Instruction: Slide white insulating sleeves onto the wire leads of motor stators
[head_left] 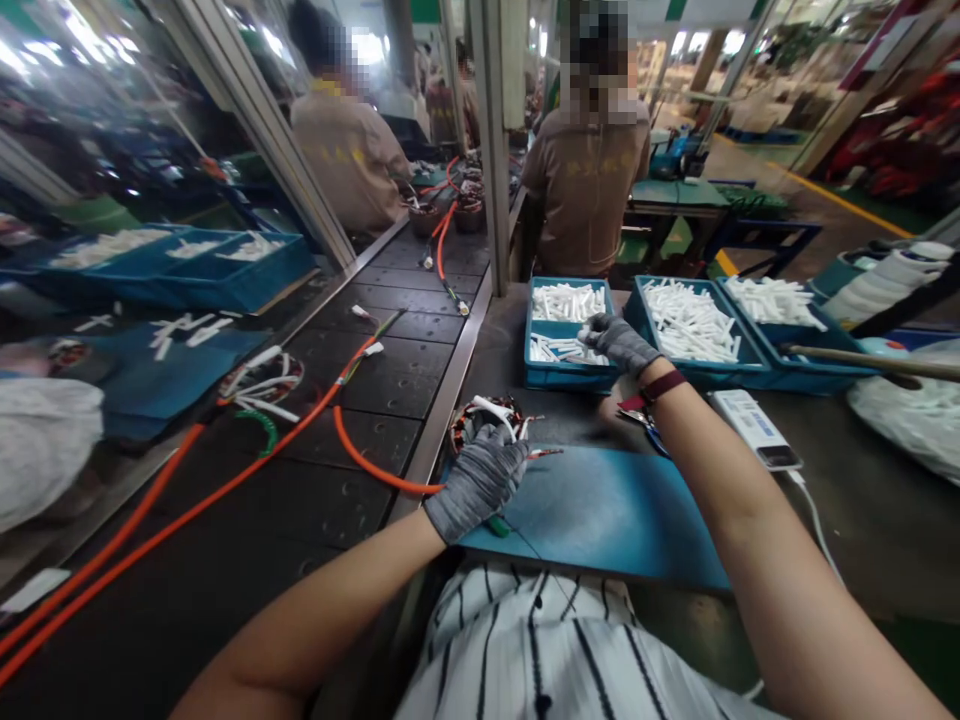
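Note:
My left hand [486, 478], in a grey glove, is closed on a ring-shaped wire winding [463, 428] at the left edge of a blue mat [600, 510]. White sleeves [495, 408] and loose wire ends stick out of the winding, and an orange cable [375, 472] runs from it onto the conveyor. At the divided blue bin [570, 378], my gloved right hand [621, 343] is over the short white tubes [555, 348], its fingers bent together. Whether a tube is between those fingertips is too small to tell. Scissors [643, 420] hang beneath the right wrist.
Two more blue bins of white tubes [690, 318] stand to the right, with a wooden stick [847, 357] across one. A white power bank [756, 428] with a cable lies nearby. Left, the dark conveyor [315, 520] carries another winding [270, 378]. Two people [581, 185] sit ahead beyond metal posts [491, 150].

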